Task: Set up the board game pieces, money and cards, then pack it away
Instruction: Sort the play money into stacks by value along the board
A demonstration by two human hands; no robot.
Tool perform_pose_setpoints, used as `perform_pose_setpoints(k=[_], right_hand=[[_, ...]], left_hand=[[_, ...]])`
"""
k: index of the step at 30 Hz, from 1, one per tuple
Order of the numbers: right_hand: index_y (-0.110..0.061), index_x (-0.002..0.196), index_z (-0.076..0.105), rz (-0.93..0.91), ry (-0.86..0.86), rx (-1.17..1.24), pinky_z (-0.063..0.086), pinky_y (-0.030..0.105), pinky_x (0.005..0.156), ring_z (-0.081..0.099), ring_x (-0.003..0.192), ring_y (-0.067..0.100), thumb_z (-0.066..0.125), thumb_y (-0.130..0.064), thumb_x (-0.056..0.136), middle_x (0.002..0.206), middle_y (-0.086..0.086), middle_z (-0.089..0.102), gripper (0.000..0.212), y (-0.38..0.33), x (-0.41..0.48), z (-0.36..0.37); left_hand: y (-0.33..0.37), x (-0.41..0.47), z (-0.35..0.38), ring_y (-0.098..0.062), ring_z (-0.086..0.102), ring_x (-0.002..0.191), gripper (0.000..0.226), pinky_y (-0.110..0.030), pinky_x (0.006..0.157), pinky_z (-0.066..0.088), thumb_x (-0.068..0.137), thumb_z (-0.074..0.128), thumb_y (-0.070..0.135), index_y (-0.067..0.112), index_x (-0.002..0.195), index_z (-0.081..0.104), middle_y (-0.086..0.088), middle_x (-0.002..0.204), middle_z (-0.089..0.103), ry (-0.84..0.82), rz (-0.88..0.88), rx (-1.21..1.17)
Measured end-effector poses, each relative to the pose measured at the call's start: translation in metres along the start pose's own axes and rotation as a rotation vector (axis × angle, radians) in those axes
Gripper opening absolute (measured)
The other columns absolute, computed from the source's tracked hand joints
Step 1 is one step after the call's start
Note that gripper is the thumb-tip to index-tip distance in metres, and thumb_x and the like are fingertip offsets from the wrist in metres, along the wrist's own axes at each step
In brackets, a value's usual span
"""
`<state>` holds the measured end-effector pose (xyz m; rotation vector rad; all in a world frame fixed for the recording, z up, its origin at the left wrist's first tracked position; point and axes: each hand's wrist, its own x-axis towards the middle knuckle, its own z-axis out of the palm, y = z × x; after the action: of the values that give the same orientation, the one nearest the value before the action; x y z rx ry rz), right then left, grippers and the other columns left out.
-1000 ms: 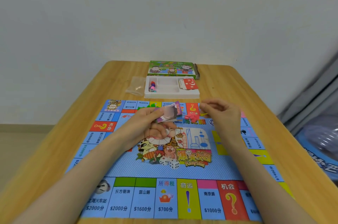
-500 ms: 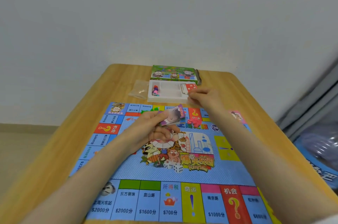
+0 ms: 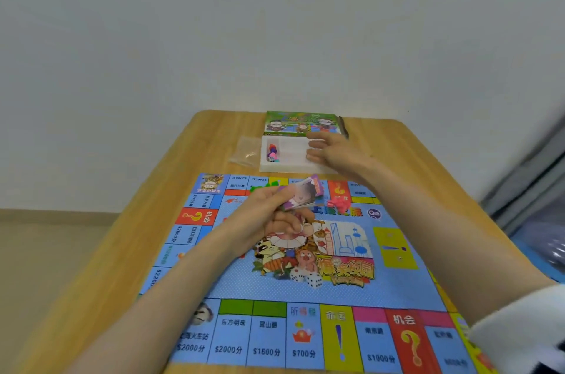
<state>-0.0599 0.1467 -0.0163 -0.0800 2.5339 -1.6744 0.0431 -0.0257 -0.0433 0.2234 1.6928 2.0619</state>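
Board (image 3: 336,291) lies flat on the wooden table (image 3: 195,165), taking up most of the near half; a small red piece (image 3: 337,205) sits on its far edge, too blurred to identify further.

Left hand (image 3: 275,217) is over the middle of the board, thumb and curled fingers pinching a thin stack of paper money (image 3: 301,196), held tilted and clear of the surface.

Right hand (image 3: 333,153) is stretched out over the right end of the white tray (image 3: 287,170), fingers straight and slightly spread; what lies beneath the palm is hidden, and contact cannot be confirmed.

Tray sits just beyond the board; coloured pieces (image 3: 272,153) are in its left compartment; green box lid (image 3: 302,123) is directly behind the tray; clear plastic bag (image 3: 246,155) lies just left of the tray.
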Motion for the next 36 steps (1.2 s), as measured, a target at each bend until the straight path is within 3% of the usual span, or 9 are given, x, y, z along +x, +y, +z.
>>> perform_pose_setpoints(k=[3, 6, 9, 17, 19, 22, 27, 32, 36], right_hand=[[-0.008, 0.124, 0.051, -0.089, 0.064, -0.371, 0.044, 0.025, 0.090, 0.053, 0.114, 0.023, 0.048, -0.003, 0.095, 0.130, 0.012, 0.051, 0.029, 0.003, 0.001, 0.002], [-0.003, 0.102, 0.055, -0.184, 0.162, -0.517, 0.041, 0.028, 0.068, 0.055, 0.098, 0.028, 0.046, 0.002, 0.092, 0.116, 0.017, 0.058, 0.015, 0.007, 0.004, 0.013], [-0.007, 0.089, 0.057, -0.219, 0.227, -0.534, 0.045, 0.031, 0.076, 0.058, 0.099, 0.029, 0.047, 0.007, 0.088, 0.109, 0.019, 0.060, 0.017, 0.014, 0.008, 0.018], [-0.001, 0.104, 0.066, -0.281, 0.163, -0.537, 0.046, 0.027, 0.083, 0.059, 0.102, 0.024, 0.034, 0.015, 0.080, 0.115, 0.014, 0.063, 0.043, 0.014, -0.004, 0.012], [-0.007, 0.102, 0.066, -0.269, 0.211, -0.454, 0.044, 0.024, 0.071, 0.059, 0.088, 0.020, 0.034, 0.009, 0.085, 0.117, 0.009, 0.062, 0.040, 0.012, -0.012, 0.011], [-0.010, 0.094, 0.064, -0.201, 0.315, -0.026, 0.042, 0.020, 0.069, 0.055, 0.081, 0.014, 0.038, -0.005, 0.094, 0.096, 0.005, 0.064, 0.026, 0.003, -0.034, 0.016], [-0.014, 0.097, 0.058, 0.030, 0.083, 0.158, 0.046, 0.027, 0.061, 0.057, 0.072, 0.013, 0.050, -0.047, 0.092, 0.085, 0.001, 0.059, 0.035, -0.005, -0.095, 0.031], [-0.015, 0.098, 0.057, -0.094, 0.211, 0.163, 0.046, 0.020, 0.053, 0.060, 0.055, 0.004, 0.067, -0.017, 0.086, 0.086, 0.009, 0.061, 0.015, 0.014, -0.128, 0.032], [-0.015, 0.090, 0.063, -0.138, 0.045, 0.132, 0.047, 0.019, 0.054, 0.059, 0.060, 0.007, 0.070, -0.005, 0.081, 0.079, 0.004, 0.064, 0.016, 0.013, -0.132, 0.014]], left_hand=[[0.000, -0.001, 0.001, -0.014, 0.064, 0.049, 0.030, -0.019, 0.046, 0.052, 0.099, 0.044, 0.024, -0.001, 0.109, 0.055, -0.016, 0.084, 0.072, 0.001, -0.002, 0.002], [0.001, -0.002, 0.002, -0.013, 0.064, 0.049, 0.028, -0.018, 0.045, 0.051, 0.101, 0.041, 0.023, -0.001, 0.110, 0.055, -0.016, 0.083, 0.072, 0.000, -0.008, 0.002], [0.002, -0.002, 0.002, -0.013, 0.064, 0.049, 0.030, -0.017, 0.046, 0.051, 0.102, 0.040, 0.022, -0.002, 0.114, 0.054, -0.016, 0.082, 0.072, 0.001, -0.007, 0.001], [0.002, -0.001, 0.002, -0.012, 0.063, 0.047, 0.028, -0.016, 0.044, 0.050, 0.101, 0.041, 0.021, -0.001, 0.111, 0.055, -0.016, 0.082, 0.072, 0.008, -0.013, -0.004], [0.002, -0.001, 0.001, -0.012, 0.063, 0.048, 0.027, -0.016, 0.044, 0.049, 0.101, 0.040, 0.020, 0.000, 0.110, 0.056, -0.016, 0.082, 0.072, 0.013, -0.007, -0.021], [0.000, -0.001, 0.001, -0.013, 0.064, 0.049, 0.028, -0.017, 0.045, 0.051, 0.100, 0.042, 0.023, 0.001, 0.111, 0.057, -0.016, 0.083, 0.073, 0.038, 0.019, -0.051], [-0.003, 0.000, 0.004, -0.015, 0.066, 0.052, 0.025, -0.019, 0.049, 0.054, 0.100, 0.044, 0.021, 0.001, 0.107, 0.057, -0.014, 0.080, 0.073, 0.120, 0.103, -0.056], [-0.007, -0.004, 0.010, -0.022, 0.071, 0.063, 0.023, -0.022, 0.058, 0.057, 0.096, 0.049, 0.021, 0.001, 0.105, 0.056, -0.019, 0.083, 0.073, 0.098, 0.122, 0.104], [-0.004, -0.008, 0.015, -0.025, 0.072, 0.077, 0.034, -0.030, 0.071, 0.060, 0.088, 0.048, 0.032, 0.005, 0.105, 0.057, -0.017, 0.090, 0.073, -0.084, -0.019, -0.003]])
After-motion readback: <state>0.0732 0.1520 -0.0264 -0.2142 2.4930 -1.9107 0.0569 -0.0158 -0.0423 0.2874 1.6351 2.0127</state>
